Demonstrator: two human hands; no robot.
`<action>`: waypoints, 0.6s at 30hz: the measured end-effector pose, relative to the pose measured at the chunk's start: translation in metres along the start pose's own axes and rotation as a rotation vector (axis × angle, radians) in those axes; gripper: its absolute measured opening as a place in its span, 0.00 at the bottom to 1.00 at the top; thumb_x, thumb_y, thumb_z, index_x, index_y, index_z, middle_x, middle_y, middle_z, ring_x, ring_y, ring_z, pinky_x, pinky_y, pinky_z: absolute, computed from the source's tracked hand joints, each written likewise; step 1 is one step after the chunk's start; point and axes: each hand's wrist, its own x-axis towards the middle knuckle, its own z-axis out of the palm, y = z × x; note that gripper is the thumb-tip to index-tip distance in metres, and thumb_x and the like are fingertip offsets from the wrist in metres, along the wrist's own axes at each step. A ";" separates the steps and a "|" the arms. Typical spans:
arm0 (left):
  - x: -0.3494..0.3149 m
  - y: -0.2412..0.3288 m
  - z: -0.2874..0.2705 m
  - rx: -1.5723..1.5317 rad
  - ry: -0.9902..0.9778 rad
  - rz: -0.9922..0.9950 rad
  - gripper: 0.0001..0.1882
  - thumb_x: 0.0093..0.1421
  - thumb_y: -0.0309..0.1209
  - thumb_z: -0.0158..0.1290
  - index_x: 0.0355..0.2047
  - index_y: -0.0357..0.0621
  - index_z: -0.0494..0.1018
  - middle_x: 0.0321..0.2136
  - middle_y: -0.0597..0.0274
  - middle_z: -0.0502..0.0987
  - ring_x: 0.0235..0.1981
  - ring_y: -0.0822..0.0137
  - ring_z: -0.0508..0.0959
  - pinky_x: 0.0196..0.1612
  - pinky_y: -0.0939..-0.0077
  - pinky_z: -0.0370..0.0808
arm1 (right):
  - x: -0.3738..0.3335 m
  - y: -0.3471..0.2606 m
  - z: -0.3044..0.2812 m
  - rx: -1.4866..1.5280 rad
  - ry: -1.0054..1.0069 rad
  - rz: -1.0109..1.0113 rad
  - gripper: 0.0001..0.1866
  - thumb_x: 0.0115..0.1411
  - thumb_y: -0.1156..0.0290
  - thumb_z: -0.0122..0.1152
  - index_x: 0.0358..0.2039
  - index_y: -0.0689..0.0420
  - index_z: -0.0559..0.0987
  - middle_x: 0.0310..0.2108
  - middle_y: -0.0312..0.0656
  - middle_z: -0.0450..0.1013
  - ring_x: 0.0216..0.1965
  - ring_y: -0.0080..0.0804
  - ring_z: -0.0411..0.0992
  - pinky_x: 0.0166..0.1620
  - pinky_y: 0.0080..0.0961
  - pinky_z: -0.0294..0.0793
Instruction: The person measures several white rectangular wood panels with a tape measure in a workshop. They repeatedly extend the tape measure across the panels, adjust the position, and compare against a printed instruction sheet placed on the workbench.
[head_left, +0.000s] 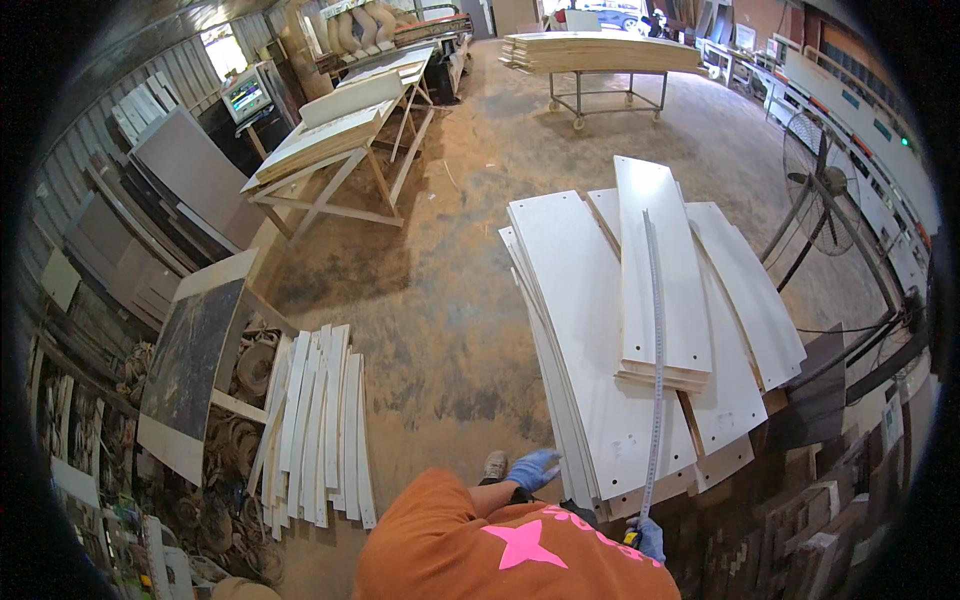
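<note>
A blue glove covers my right hand, which is closed on a tape measure with a yellow and black case at the stack's near edge. From it the long metal blade runs away from me over the white boards, ending on the top narrow panel. My left hand, gloved too, holds nothing; its fingers are stretched out beside the left edge of the large white panels. Those panels lie fanned in layers, with small dark holes near their corners. My orange sleeve and shirt hide part of the near edge.
White strips lie piled at the left, beside a leaning dark board. A wooden trestle table bears panels. Farther off stands a wheeled cart with stacked boards. To the right are a standing fan and dark offcuts.
</note>
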 end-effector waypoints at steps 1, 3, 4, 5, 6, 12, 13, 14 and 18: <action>-0.011 -0.033 0.008 -0.058 -0.178 -0.161 0.22 0.53 0.44 0.50 0.46 0.48 0.67 0.44 0.52 0.71 0.45 0.51 0.70 0.48 0.63 0.66 | -0.002 -0.008 0.012 -0.014 0.009 0.003 0.14 0.56 0.63 0.51 0.25 0.63 0.75 0.16 0.41 0.69 0.15 0.27 0.66 0.19 0.21 0.67; -0.024 -0.096 0.013 -0.066 -0.455 -0.362 0.24 0.52 0.46 0.50 0.46 0.47 0.67 0.44 0.53 0.72 0.46 0.53 0.70 0.48 0.63 0.66 | 0.016 -0.007 0.016 0.043 -0.002 0.033 0.15 0.55 0.62 0.52 0.25 0.62 0.75 0.16 0.40 0.69 0.15 0.27 0.66 0.18 0.21 0.66; -0.030 -0.120 0.008 -0.013 -0.552 -0.409 0.25 0.51 0.47 0.51 0.46 0.47 0.68 0.43 0.53 0.72 0.46 0.53 0.70 0.48 0.63 0.65 | 0.025 -0.004 0.022 0.075 -0.010 0.050 0.15 0.55 0.61 0.52 0.25 0.62 0.75 0.16 0.40 0.69 0.14 0.27 0.66 0.18 0.21 0.65; -0.034 -0.138 0.001 -0.029 -0.604 -0.371 0.24 0.51 0.46 0.51 0.45 0.46 0.69 0.43 0.53 0.72 0.46 0.54 0.70 0.48 0.64 0.65 | 0.030 -0.004 0.035 0.077 -0.037 -0.037 0.15 0.55 0.60 0.52 0.25 0.61 0.74 0.16 0.40 0.69 0.14 0.27 0.66 0.17 0.22 0.65; -0.036 -0.153 -0.012 -0.041 -0.652 -0.331 0.23 0.51 0.45 0.52 0.44 0.46 0.69 0.43 0.53 0.73 0.46 0.55 0.70 0.48 0.64 0.65 | 0.035 -0.003 0.045 0.147 -0.068 -0.032 0.16 0.56 0.59 0.50 0.25 0.61 0.74 0.15 0.39 0.68 0.14 0.27 0.66 0.17 0.22 0.65; -0.052 -0.150 -0.100 -0.172 -0.316 -0.467 0.20 0.50 0.42 0.53 0.42 0.48 0.72 0.43 0.54 0.73 0.46 0.58 0.71 0.48 0.65 0.65 | 0.061 -0.022 0.136 0.055 -0.016 -0.016 0.20 0.58 0.53 0.47 0.29 0.59 0.74 0.14 0.36 0.65 0.12 0.27 0.64 0.15 0.23 0.64; -0.049 -0.167 -0.103 -0.153 -0.297 -0.476 0.19 0.49 0.41 0.53 0.41 0.48 0.72 0.43 0.55 0.73 0.45 0.59 0.72 0.47 0.66 0.66 | 0.072 -0.013 0.144 0.061 -0.006 -0.025 0.20 0.58 0.52 0.46 0.30 0.59 0.73 0.14 0.36 0.65 0.11 0.27 0.64 0.15 0.23 0.64; -0.054 -0.182 -0.111 -0.134 -0.260 -0.498 0.19 0.48 0.40 0.54 0.41 0.48 0.72 0.42 0.55 0.74 0.43 0.59 0.72 0.47 0.66 0.67 | 0.081 -0.012 0.162 0.058 -0.016 -0.029 0.20 0.58 0.52 0.46 0.31 0.59 0.73 0.14 0.36 0.65 0.11 0.27 0.64 0.15 0.23 0.64; -0.061 -0.211 -0.145 -0.264 -0.169 -0.554 0.13 0.56 0.36 0.45 0.38 0.47 0.74 0.37 0.57 0.76 0.37 0.61 0.75 0.43 0.68 0.69 | 0.075 -0.029 0.236 0.101 -0.018 -0.094 0.22 0.58 0.50 0.46 0.31 0.59 0.73 0.13 0.36 0.64 0.11 0.27 0.63 0.15 0.23 0.63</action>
